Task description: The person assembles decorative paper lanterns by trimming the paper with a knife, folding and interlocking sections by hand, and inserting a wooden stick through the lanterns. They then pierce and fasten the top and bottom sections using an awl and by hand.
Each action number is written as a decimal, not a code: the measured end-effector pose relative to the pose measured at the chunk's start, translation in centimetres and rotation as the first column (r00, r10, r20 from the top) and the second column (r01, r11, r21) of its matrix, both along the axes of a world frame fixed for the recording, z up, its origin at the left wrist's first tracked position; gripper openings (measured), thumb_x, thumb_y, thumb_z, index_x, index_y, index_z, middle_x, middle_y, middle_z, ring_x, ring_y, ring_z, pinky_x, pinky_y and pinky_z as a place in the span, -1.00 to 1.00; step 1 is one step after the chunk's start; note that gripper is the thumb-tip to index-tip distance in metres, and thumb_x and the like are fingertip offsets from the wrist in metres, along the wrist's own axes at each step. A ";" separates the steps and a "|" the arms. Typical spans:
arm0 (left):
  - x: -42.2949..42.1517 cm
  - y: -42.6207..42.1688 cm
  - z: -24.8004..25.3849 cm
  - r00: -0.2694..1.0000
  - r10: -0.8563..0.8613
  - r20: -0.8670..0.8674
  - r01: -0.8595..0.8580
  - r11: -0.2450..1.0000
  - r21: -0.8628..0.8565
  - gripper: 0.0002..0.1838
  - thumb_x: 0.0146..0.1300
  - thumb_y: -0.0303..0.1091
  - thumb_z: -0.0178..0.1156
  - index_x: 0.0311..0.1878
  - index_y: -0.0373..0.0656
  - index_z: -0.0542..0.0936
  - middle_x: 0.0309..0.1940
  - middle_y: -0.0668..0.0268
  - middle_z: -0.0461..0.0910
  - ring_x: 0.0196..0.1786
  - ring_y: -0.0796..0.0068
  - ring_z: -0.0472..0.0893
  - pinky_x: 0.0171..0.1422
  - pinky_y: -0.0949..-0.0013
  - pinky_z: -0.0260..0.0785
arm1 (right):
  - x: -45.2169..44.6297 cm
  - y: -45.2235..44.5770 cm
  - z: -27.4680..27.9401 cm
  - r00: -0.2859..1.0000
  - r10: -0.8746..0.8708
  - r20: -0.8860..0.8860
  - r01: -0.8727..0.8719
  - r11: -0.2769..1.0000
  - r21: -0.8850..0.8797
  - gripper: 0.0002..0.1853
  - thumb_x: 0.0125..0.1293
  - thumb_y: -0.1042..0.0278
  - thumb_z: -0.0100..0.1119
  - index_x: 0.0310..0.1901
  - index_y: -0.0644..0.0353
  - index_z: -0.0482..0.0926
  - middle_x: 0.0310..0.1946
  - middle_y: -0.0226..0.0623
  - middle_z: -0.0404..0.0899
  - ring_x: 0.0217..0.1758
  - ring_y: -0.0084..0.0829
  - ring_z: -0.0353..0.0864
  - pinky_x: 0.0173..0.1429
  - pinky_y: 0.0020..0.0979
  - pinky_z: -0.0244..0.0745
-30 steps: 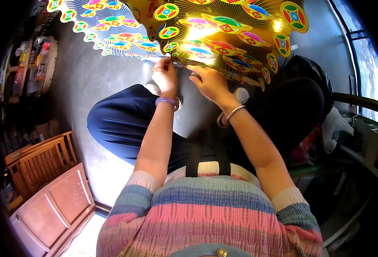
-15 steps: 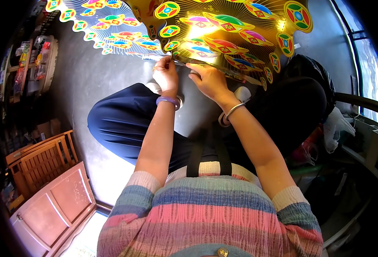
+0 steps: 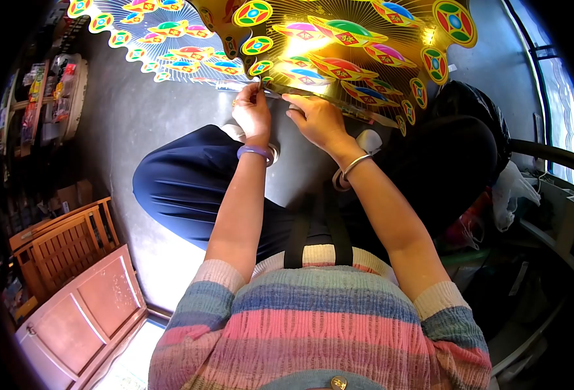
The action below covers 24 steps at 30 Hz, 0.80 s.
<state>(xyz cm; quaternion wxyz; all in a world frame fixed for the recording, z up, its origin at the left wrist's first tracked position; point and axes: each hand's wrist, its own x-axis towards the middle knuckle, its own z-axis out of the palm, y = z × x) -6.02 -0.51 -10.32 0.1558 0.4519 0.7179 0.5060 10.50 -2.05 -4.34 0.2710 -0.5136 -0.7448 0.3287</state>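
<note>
A shiny gold foil sheet (image 3: 339, 39), printed with coloured ingot shapes and round coin motifs along its scalloped edge, spreads out at the top of the head view. Beside it on the left is a silvery sheet (image 3: 170, 40) with the same print. My left hand (image 3: 253, 114) is closed in a pinch at the gold sheet's near corner, where the two sheets meet. My right hand (image 3: 316, 120) grips the near edge of the gold sheet, thumb and forefinger together, a little right of the left hand. Exactly what lies between the fingertips is partly hidden.
My bent knees (image 3: 186, 179) flank the grey floor (image 3: 115, 117). Shelves with packets (image 3: 59, 91) stand at the left, a folded wooden chair (image 3: 66, 244) and a wooden panel (image 3: 82, 318) below. On the right are a black bag (image 3: 472, 107) and a white plastic bag (image 3: 513, 195).
Almost nothing differs. Both hands keep their place at the gold sheet's near edge, and the sheets have barely shifted.
</note>
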 end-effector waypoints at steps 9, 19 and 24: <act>0.2 0.0 0.1 1.000 -0.020 -0.008 0.021 0.998 0.058 -0.88 0.10 -0.50 0.28 -0.27 -0.16 0.65 -0.44 0.30 0.63 -0.43 0.52 0.58 -0.27 0.45 0.44 | 0.0 -0.1 0.2 1.000 -0.006 0.001 0.006 1.000 -0.011 -0.66 0.15 0.21 0.20 0.00 -0.09 0.59 -0.31 -0.18 0.63 -0.24 -0.15 0.61 -0.15 -0.22 0.51; 0.5 -0.1 0.8 0.998 -0.028 0.056 0.025 0.999 0.045 -0.84 0.13 -0.52 0.23 -0.20 -0.20 0.64 -0.36 0.25 0.66 -0.33 0.48 0.63 -0.17 0.44 0.47 | -0.1 0.0 -0.1 1.000 -0.007 -0.006 0.007 1.000 0.025 -0.67 0.16 0.20 0.19 0.00 -0.10 0.60 -0.29 -0.16 0.63 -0.23 -0.14 0.61 -0.14 -0.20 0.51; -0.2 0.2 -0.1 0.984 -0.033 -0.175 0.056 0.990 0.130 -0.83 0.17 -0.45 0.26 -0.15 -0.22 0.64 -0.40 0.30 0.67 -0.37 0.62 0.59 -0.20 0.51 0.44 | 0.0 0.2 0.6 0.999 0.011 0.042 -0.011 1.000 0.011 -0.68 0.15 0.22 0.19 -0.01 -0.09 0.60 -0.29 -0.16 0.63 -0.23 -0.12 0.61 -0.15 -0.18 0.51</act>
